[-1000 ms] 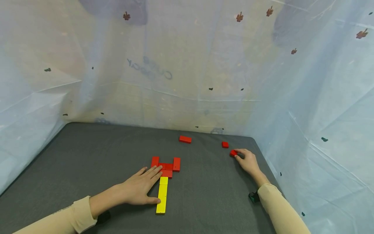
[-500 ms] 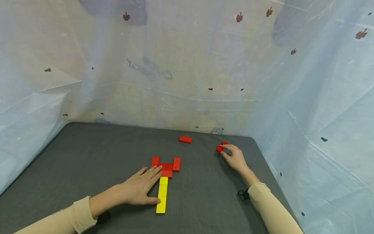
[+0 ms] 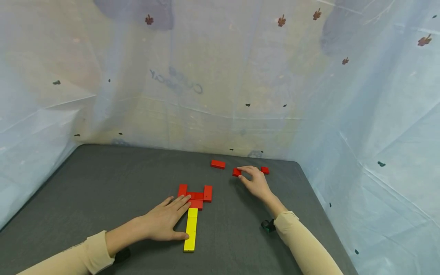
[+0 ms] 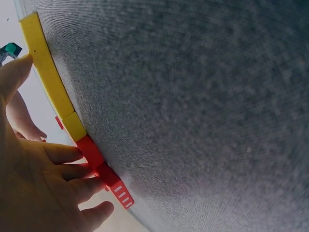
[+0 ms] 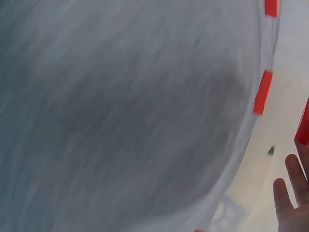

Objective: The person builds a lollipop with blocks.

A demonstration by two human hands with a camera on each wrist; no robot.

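Observation:
My left hand point(image 3: 164, 222) rests with straight, spread fingers against a flat figure of red and yellow blocks. Its fingertips touch the red blocks point(image 3: 196, 204), hiding part of them, and its thumb touches the long yellow block point(image 3: 190, 233). A short yellow block point(image 3: 193, 212) lies between the long one and the red part. Two upright red blocks flank the top, the right one point(image 3: 207, 193) fully visible. To the right, my right hand point(image 3: 257, 184) pinches a small red block point(image 3: 236, 172) between thumb and fingers, above the table. That block point(image 5: 304, 128) shows at the right wrist view's edge.
A longer loose red block point(image 3: 218, 164) lies near the back of the dark grey table point(image 3: 120, 175). Another small red block point(image 3: 265, 170) lies behind my right hand. Pale plastic sheeting point(image 3: 220, 95) hangs around the table's back and sides.
My right hand has carried the small red block leftward from the table's right side, past the other small red block. My left hand has stayed in place.

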